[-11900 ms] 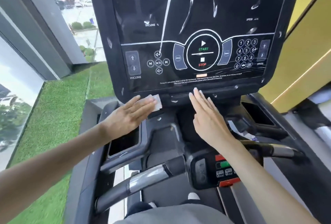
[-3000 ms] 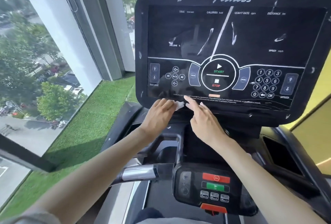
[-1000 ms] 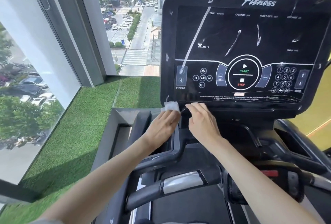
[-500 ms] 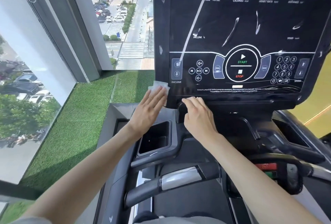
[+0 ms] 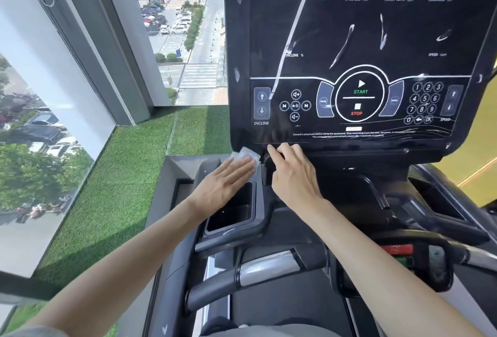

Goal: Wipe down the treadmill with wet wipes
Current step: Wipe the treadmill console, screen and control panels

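L hand (image 5: 226, 183) is pressing wet wipe (image 5: 246, 155) w/ flat fingers onto bottom-left corner of treadmill console (image 5: 239, 40). R hand (image 5: 293, 175) is lying just beside it, fingers bent at console's lower edge; grip can't tell. Cup holder (image 5: 234, 213) is sitting under L palm, handlebar (image 5: 269, 266) crossing below both forearms.
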Demonstrator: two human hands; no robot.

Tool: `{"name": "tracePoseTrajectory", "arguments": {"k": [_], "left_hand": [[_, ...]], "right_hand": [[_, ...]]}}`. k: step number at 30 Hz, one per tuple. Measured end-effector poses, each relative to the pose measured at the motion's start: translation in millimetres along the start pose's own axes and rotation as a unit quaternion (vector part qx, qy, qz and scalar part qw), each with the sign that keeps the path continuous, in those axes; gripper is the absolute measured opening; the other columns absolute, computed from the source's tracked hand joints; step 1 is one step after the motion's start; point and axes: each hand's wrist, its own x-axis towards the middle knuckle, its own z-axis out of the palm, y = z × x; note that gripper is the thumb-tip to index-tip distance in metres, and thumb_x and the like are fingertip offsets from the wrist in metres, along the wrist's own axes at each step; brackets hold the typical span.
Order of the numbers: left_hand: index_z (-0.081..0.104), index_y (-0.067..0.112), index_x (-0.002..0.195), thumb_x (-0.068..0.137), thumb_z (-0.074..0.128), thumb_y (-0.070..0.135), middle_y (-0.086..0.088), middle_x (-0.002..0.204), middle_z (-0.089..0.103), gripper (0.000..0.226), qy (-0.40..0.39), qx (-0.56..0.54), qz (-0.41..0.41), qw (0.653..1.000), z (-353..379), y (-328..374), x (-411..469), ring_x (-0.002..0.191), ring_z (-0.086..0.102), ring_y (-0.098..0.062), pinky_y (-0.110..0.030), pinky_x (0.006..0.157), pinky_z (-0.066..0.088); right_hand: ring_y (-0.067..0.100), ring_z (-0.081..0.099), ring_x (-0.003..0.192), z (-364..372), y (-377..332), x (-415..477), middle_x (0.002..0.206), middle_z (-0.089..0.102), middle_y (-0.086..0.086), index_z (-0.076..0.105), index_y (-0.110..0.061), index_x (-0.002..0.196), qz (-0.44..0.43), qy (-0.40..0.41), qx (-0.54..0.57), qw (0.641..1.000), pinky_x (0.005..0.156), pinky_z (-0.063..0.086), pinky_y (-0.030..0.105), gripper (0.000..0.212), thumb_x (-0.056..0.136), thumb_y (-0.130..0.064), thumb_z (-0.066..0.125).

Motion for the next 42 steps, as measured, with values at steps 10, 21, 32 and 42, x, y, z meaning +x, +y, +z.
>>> {"name": "tracePoseTrajectory", "arguments": {"k": [10, 21, 32, 42], "left_hand": [[0.03, -0.005, 0.141, 0.083, 0.025, -0.012, -0.025, 0.147, 0.036, 0.058, 0.043, 0.044, -0.094, 0.994, 3, 7, 12, 0.146, 0.008, -0.03, -0.048, 0.117, 0.009], [0.025, -0.002, 0.145, 0.078, 0.024, -0.01, -0.02, 0.152, 0.03, 0.068, 0.059, 0.073, -0.156, 0.983, -10, -9, 37, 0.147, 0.002, -0.028, -0.044, 0.118, 0.008], [0.033, 0.0, 0.145, 0.079, 0.018, -0.009, -0.015, 0.152, 0.032, 0.068, 0.068, 0.018, -0.186, 0.98, -40, -40, 79, 0.142, 0.019, -0.024, -0.038, 0.118, 0.014], [0.039, -0.001, 0.141, 0.074, 0.023, -0.011, -0.016, 0.147, 0.04, 0.071, 0.026, 0.013, -0.151, 0.988, -35, -28, 57, 0.139, 0.032, -0.028, -0.041, 0.117, 0.021]], "right_hand": [[0.026, 0.057, 0.078, 0, -2, -1, 0.091, 0.062, 0.008, 0.066, -0.002, 0.113, 0.0, 0.002, -0.011, 1.0, 0.063, 0.051, 0.031, 0.056, 0.057, 0.004, 0.071], [0.028, 0.055, 0.076, 3, -3, -1, 0.088, 0.06, 0.01, 0.067, 0.0, 0.108, 0.01, 0.011, -0.002, 1.0, 0.068, 0.052, 0.035, 0.051, 0.058, 0.007, 0.068], [0.027, 0.055, 0.075, 4, -8, 0, 0.084, 0.059, 0.01, 0.068, 0.0, 0.103, 0.018, 0.029, -0.016, 0.999, 0.073, 0.051, 0.037, 0.046, 0.057, 0.007, 0.067], [0.026, 0.054, 0.077, 3, -8, -4, 0.086, 0.058, 0.009, 0.065, 0.0, 0.108, 0.024, 0.015, -0.004, 1.0, 0.077, 0.051, 0.036, 0.049, 0.059, 0.006, 0.066]]}}
